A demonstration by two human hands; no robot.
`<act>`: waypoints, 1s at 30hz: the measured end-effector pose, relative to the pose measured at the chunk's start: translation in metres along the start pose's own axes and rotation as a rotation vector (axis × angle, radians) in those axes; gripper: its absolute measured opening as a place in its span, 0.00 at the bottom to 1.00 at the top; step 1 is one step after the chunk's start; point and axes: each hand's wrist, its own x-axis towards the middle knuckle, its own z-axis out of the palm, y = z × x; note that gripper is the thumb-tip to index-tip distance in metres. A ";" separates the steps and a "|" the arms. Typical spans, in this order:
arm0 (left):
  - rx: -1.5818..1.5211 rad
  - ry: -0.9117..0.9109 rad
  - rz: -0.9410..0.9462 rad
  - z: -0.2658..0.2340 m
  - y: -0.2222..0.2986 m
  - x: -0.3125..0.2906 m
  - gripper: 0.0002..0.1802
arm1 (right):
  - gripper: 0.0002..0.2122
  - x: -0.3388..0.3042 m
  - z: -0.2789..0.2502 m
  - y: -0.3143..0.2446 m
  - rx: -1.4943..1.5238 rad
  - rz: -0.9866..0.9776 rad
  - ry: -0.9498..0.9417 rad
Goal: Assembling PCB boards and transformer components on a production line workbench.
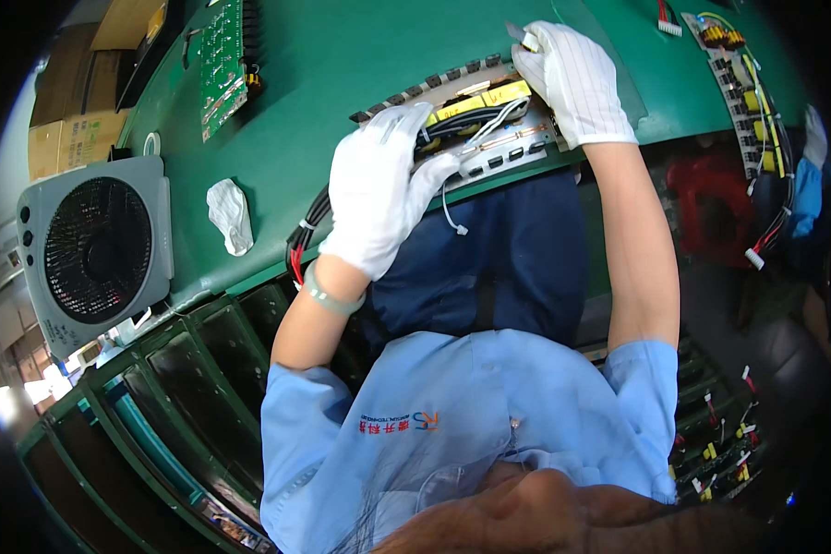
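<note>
Head view: we see left fingers [404,120] curled round the board [508,161] at the near edge of the desk [332,57], right fingers [537,57] pinching a small piece [516,32], black cables [463,121] laid in, one white plug [461,230] left dangling.

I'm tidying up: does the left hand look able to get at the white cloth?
Probably yes: mostly open green tabletop separates the left hand from the white cloth, though cables intervene.
</note>
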 end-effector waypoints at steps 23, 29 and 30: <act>-1.461 -0.487 -0.311 0.074 0.191 0.012 0.40 | 0.31 -0.054 -0.122 0.023 -0.282 0.181 -0.392; -1.712 -0.695 -0.282 0.061 0.159 0.005 0.27 | 0.34 -0.073 -0.110 0.042 -0.288 0.187 -0.269; -1.744 -0.808 -0.330 0.041 0.137 0.006 0.23 | 0.31 -0.075 -0.111 0.042 -0.312 0.160 -0.246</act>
